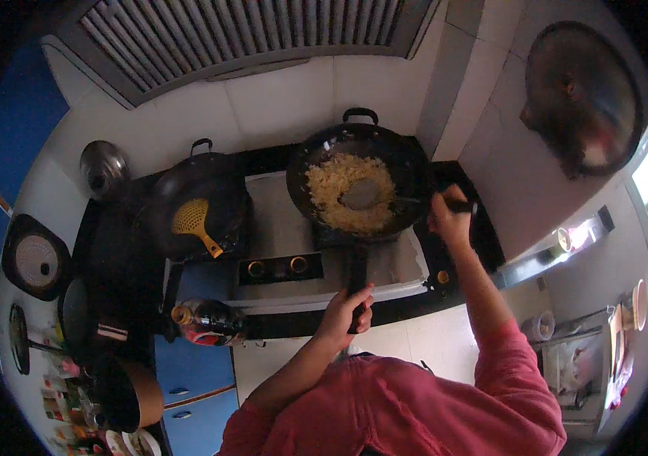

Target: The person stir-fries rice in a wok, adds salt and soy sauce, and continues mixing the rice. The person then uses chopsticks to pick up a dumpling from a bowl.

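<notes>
A dark wok sits on the right burner of the gas stove, its long handle pointing toward me. My left hand is wrapped around the end of that handle. Fried rice covers the wok's bottom. My right hand grips the dark handle of a metal spatula, whose blade rests in the rice. The right hand is slightly blurred and hovers beyond the wok's right rim.
On the left burner stands a second wok with a yellow slotted spoon lying in it. A dark sauce bottle is at the counter's front edge. A pot stands at lower left. A large lid hangs on the right wall.
</notes>
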A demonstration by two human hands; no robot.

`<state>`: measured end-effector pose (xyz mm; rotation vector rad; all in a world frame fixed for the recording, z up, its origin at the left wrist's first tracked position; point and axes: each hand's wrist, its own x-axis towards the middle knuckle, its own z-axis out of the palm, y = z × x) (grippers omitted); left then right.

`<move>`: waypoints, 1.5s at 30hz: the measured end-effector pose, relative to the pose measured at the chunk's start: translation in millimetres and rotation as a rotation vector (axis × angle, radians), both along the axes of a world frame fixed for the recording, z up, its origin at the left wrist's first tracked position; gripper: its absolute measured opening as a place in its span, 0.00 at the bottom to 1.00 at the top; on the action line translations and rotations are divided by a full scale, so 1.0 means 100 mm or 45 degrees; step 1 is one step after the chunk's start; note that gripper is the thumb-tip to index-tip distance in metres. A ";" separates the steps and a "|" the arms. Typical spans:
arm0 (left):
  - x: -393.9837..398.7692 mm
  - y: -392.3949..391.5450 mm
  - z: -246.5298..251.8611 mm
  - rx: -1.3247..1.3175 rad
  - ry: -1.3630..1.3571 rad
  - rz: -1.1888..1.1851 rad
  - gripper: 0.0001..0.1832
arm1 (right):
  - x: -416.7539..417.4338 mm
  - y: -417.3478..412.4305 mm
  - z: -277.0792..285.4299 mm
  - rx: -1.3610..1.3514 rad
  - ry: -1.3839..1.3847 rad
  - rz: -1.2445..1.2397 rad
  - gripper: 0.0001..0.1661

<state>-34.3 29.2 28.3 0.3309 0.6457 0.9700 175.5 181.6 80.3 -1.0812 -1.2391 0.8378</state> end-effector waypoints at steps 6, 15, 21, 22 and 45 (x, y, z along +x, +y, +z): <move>-0.02 0.01 -0.01 0.003 0.010 0.017 0.10 | 0.04 -0.05 -0.06 -0.090 -0.145 -0.029 0.11; 0.01 0.01 0.02 -0.010 0.004 0.028 0.11 | 0.28 -0.08 0.10 -0.094 -0.127 -0.077 0.10; -0.05 -0.01 0.03 -0.026 0.035 0.040 0.10 | 0.56 -0.20 0.46 -0.154 -0.222 0.126 0.10; -0.05 0.00 0.00 -0.019 0.028 0.026 0.10 | 0.58 -0.20 0.37 -0.138 -0.230 0.124 0.10; -0.09 0.01 -0.01 -0.024 0.025 0.028 0.12 | 0.13 -0.08 0.48 -0.169 -0.088 -0.023 0.08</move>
